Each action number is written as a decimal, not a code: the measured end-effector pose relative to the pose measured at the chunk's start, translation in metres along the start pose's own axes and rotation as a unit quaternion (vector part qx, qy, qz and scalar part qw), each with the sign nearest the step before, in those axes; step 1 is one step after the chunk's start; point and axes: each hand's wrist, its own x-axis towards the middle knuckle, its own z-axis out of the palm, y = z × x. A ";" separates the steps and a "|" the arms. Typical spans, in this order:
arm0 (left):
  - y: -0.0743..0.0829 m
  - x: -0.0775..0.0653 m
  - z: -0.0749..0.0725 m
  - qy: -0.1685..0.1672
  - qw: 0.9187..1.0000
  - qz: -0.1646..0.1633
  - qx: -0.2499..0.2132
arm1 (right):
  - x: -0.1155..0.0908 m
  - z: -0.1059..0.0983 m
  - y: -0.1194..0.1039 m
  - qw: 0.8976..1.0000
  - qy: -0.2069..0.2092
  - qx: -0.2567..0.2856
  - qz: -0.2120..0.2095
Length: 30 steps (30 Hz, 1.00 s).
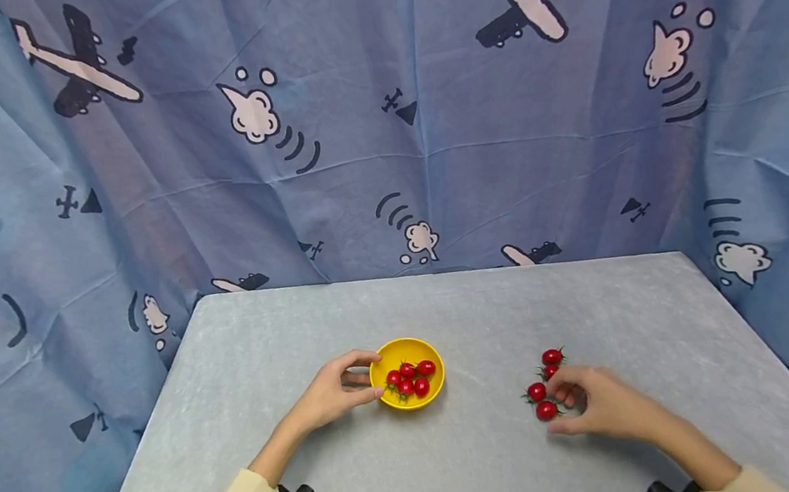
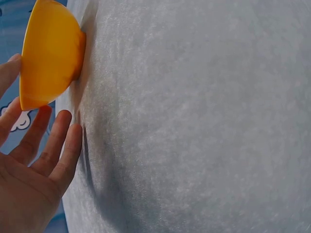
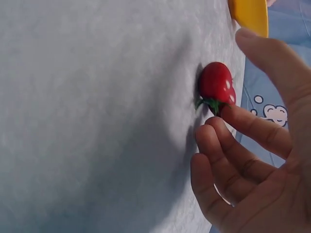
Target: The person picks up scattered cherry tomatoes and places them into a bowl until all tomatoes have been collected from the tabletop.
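The right hand (image 1: 601,402) has its grip apart: the thumb stands clear of the loosely bent fingers, and nothing is clamped. Just beside its fingertips, four small glossy red oval tomatoes with green stems (image 1: 546,410) lie in a short uneven line on the worktop; whether a finger touches one, I cannot tell. The left hand (image 1: 335,390) also keeps its grip apart, thumb and forefinger spread along the near-left rim of a round, smooth yellow bowl (image 1: 438,386). Inside the bowl sits a cluster of similar red tomatoes (image 1: 421,387). Beneath everything is the pale grey mottled worktop (image 1: 427,477); beyond its far edge hangs a blue cloth curtain printed with aeroplanes and clouds (image 1: 350,143).
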 end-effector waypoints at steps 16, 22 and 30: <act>-0.029 0.005 0.000 0.001 1.000 0.001 0.014 | 0.004 0.012 0.000 1.000 0.008 0.006 -0.007; -0.030 0.005 0.000 0.001 1.000 0.000 0.025 | 0.002 0.006 -0.002 0.998 0.015 0.051 -0.022; -0.030 0.005 -0.001 0.002 1.000 0.001 0.021 | 0.001 -0.002 -0.003 0.998 0.028 0.052 -0.020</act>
